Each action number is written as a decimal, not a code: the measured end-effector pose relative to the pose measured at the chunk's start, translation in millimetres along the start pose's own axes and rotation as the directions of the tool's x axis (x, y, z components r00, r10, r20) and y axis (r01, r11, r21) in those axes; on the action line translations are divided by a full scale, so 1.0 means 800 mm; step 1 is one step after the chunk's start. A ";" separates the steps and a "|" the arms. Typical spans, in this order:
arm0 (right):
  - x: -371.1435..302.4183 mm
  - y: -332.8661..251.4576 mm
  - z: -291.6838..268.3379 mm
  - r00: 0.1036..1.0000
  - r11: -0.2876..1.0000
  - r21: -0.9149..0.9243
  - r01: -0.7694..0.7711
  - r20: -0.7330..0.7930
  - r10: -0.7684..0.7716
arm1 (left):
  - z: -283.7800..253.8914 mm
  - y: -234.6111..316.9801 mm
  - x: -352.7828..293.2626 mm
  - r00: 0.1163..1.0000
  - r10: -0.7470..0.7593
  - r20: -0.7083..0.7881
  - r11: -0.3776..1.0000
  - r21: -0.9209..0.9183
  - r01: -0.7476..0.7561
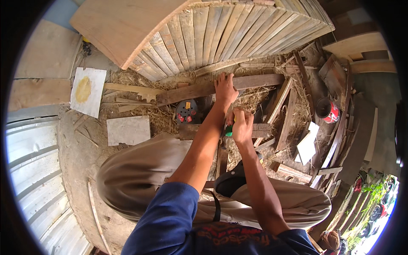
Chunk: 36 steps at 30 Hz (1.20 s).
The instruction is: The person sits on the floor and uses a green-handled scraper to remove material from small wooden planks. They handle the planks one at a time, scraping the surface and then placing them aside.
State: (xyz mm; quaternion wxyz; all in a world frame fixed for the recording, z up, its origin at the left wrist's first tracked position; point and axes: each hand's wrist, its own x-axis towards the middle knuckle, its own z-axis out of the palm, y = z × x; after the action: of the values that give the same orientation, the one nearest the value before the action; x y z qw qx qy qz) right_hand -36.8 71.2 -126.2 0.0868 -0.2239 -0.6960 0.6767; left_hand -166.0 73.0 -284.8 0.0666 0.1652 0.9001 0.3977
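A long dark wooden plank [187, 93] lies crosswise in front of me. My left hand [226, 88] grips it near the middle, fingers curled over its far edge. Just nearer to me, my right hand [241, 124] is closed around a tool with a green and yellow handle [229, 131]; its working end is hidden, so I cannot tell its kind. Below my hands lies a shorter wooden block [261, 130], partly covered by my forearms. Left of my left forearm sits a dark round device [186, 111] with red and yellow parts.
A large curved slatted wooden piece [199, 38] stands at the far side. Straw-like shavings and wood offcuts litter the ground. A red can [328, 111] and a white piece [307, 144] are at right, pale sheets [128, 130] at left. My bent legs frame the near side.
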 end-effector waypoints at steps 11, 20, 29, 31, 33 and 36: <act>-0.014 0.000 -0.011 0.999 0.995 0.098 0.003 -0.038 0.000 | -0.005 0.006 -0.004 1.000 -0.005 -0.024 1.000 -0.001 0.005; -0.023 -0.007 -0.009 0.995 0.996 0.090 -0.019 -0.098 0.028 | -0.008 0.010 -0.001 0.999 -0.032 -0.015 0.999 0.008 0.032; 0.009 0.014 -0.008 0.993 0.976 -0.201 0.081 0.103 -0.062 | 0.000 0.005 -0.001 0.998 0.015 -0.056 0.999 -0.028 -0.017; 0.012 0.017 -0.009 0.979 0.981 -0.100 0.167 0.131 -0.153 | 0.001 0.004 -0.003 0.998 0.018 -0.058 1.000 -0.023 -0.020; 0.015 0.014 -0.012 0.971 0.981 -0.110 0.161 0.194 -0.137 | 0.001 0.004 -0.002 0.999 0.009 -0.050 1.000 -0.014 -0.010; 0.017 0.004 -0.015 0.904 0.947 -0.164 0.277 0.377 -0.199 | 0.001 0.005 -0.001 1.000 -0.016 -0.012 1.000 -0.006 0.016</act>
State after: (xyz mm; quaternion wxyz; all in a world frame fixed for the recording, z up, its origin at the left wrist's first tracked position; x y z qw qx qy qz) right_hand -43.2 87.8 -131.0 0.0173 -0.0185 -0.7910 0.6113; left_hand -164.5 75.7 -282.4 0.0646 0.1554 0.9006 0.4008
